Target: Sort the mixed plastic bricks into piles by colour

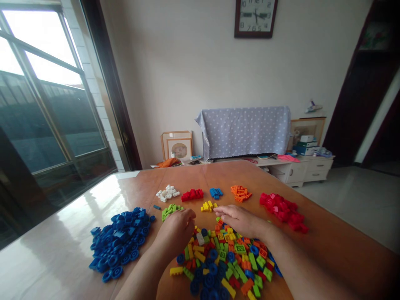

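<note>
My left hand (pixel 178 227) hovers beside the small pile of lime green bricks (pixel 170 211), its fingers loosely bent and apart, with nothing visible in them. Stretched out flat, the fingers of my right hand (pixel 239 219) reach to the right edge of a small heap of yellow bricks (pixel 207 206); I cannot tell whether they touch it. Below and between both hands spreads a large mixed pile of toy building bricks (pixel 222 254) in green, orange, yellow, red and blue, with blue wheel-like pieces among them. My forearms cover parts of its sides.
Small piles of white bricks (pixel 168 193), red bricks (pixel 192 194), blue bricks (pixel 216 193) and orange bricks (pixel 240 193) line the far side. A big heap of blue pieces (pixel 120 241) lies left, pinkish-red pieces (pixel 283 211) right. All rest on a brown table (pixel 146 179).
</note>
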Demonstrator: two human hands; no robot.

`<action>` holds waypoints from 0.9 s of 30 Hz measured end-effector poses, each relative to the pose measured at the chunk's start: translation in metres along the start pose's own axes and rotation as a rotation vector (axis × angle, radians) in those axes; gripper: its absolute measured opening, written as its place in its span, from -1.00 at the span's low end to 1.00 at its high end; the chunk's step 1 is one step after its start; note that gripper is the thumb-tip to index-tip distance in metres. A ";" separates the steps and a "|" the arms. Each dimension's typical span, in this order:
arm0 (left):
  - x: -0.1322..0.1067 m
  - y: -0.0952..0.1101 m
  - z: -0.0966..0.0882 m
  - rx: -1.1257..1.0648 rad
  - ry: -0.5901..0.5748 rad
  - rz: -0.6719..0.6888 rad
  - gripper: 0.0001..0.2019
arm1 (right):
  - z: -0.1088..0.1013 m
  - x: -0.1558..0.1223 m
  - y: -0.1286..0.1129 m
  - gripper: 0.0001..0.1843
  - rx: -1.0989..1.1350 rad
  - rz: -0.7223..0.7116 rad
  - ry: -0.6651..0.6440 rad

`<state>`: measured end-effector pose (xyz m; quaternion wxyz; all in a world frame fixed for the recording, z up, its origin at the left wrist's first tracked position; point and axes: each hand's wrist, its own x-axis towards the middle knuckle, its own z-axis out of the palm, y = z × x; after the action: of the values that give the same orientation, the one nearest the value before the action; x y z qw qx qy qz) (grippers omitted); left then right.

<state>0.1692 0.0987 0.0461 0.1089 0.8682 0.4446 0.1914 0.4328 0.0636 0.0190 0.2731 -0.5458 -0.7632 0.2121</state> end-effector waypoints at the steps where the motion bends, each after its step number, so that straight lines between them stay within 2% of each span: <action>1: 0.000 -0.001 0.000 -0.003 0.006 -0.001 -0.77 | 0.001 0.000 -0.002 -0.53 -0.004 -0.008 -0.014; 5: 0.000 -0.002 0.000 -0.004 0.013 -0.010 -0.78 | 0.001 0.000 0.000 -0.59 -0.016 0.006 -0.005; 11: 0.000 -0.004 -0.002 0.011 0.024 -0.010 -0.79 | -0.009 0.001 0.023 -0.59 0.066 0.156 0.117; 17: 0.001 -0.014 0.000 0.019 0.037 -0.033 -0.79 | -0.018 0.000 0.041 -0.63 -0.121 0.215 0.233; 23: 0.001 -0.025 -0.001 0.046 0.037 -0.113 -0.79 | -0.020 0.001 0.049 -0.64 -0.194 0.280 0.310; 27: 0.000 -0.030 -0.003 0.091 0.047 -0.164 -0.80 | -0.021 0.001 0.056 -0.66 -0.241 0.303 0.285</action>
<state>0.1456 0.1167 0.0383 0.0741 0.8281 0.5250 0.1818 0.4860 0.0824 0.0006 0.2757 -0.7072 -0.6463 0.0788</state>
